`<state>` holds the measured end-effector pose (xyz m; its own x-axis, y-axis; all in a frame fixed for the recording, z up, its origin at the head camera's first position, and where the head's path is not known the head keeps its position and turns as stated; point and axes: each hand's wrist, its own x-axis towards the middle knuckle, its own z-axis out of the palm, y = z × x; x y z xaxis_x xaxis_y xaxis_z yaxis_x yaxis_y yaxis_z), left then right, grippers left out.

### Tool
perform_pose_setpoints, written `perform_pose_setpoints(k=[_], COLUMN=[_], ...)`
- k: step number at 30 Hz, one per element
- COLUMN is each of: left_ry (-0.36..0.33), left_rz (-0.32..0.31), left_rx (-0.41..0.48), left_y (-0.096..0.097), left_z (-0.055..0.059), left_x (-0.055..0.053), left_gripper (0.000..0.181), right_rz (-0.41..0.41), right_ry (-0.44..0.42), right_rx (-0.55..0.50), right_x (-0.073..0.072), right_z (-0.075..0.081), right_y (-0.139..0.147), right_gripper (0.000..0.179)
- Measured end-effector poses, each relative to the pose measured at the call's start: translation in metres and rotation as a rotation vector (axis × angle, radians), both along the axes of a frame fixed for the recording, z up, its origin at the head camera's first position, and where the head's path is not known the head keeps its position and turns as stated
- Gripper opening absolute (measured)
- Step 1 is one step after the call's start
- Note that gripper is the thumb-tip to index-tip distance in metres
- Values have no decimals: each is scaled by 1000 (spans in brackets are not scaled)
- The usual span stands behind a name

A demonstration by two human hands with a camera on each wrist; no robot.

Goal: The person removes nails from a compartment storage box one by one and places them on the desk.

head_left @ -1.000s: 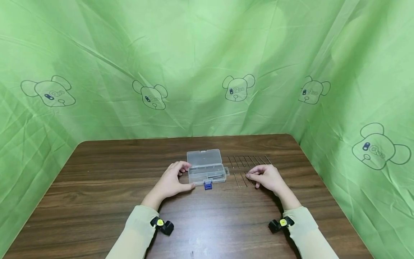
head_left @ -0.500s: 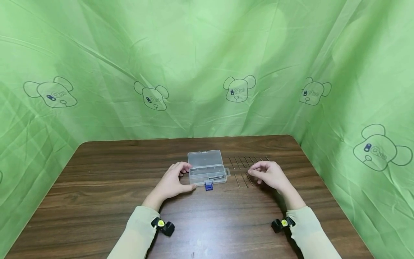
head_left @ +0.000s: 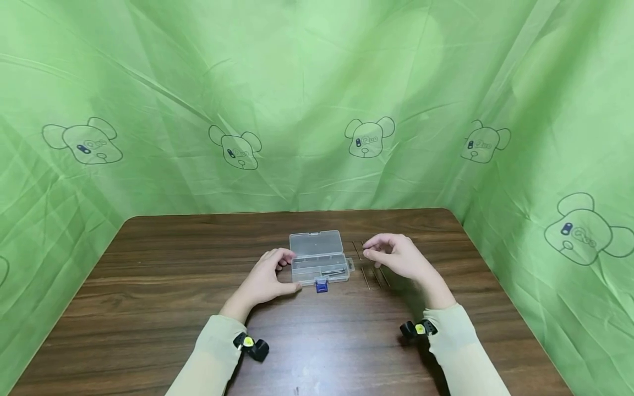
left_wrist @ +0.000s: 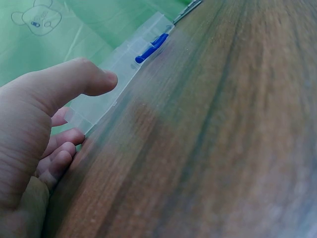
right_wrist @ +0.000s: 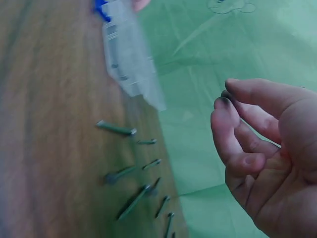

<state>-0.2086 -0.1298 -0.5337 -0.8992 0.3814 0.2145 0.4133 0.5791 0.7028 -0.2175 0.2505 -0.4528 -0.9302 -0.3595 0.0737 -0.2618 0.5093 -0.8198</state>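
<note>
Nails (right_wrist: 117, 128) are spaced in rows beside the plastic box (head_left: 316, 244), which is gripped by the left hand (head_left: 266, 279), presumably for steadiness; above them, the right hand (head_left: 399, 257) is relaxed, seemingly empty.

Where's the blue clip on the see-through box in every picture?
Head: blue clip at lower middle.
Left wrist: blue clip near the top, around the middle.
Right wrist: blue clip at the top edge, left of centre.
Shared landmark: the see-through box.
</note>
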Motion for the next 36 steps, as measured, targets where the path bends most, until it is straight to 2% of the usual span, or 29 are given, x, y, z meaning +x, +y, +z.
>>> perform_pose_setpoints(k=[9, 20, 24, 32, 36], left_ry=[-11, -5, -5, -18, -18], left_rz=[1, 0, -3, 5, 7], left_rx=[7, 1, 0, 8, 7], left_y=[-1, -2, -1, 1, 0], left_z=[5, 6, 5, 6, 6], left_x=[3, 3, 1, 2, 3], left_gripper=[70, 70, 71, 70, 71], right_rz=[44, 77, 113, 265, 292], right_ry=[-20, 44, 65, 139, 189], right_rx=[17, 23, 30, 24, 62], right_x=[-6, -8, -10, -16, -16], right_z=[20, 34, 28, -1, -8], right_y=[-16, -38, -45, -64, -71], right_gripper=[23, 21, 19, 14, 14])
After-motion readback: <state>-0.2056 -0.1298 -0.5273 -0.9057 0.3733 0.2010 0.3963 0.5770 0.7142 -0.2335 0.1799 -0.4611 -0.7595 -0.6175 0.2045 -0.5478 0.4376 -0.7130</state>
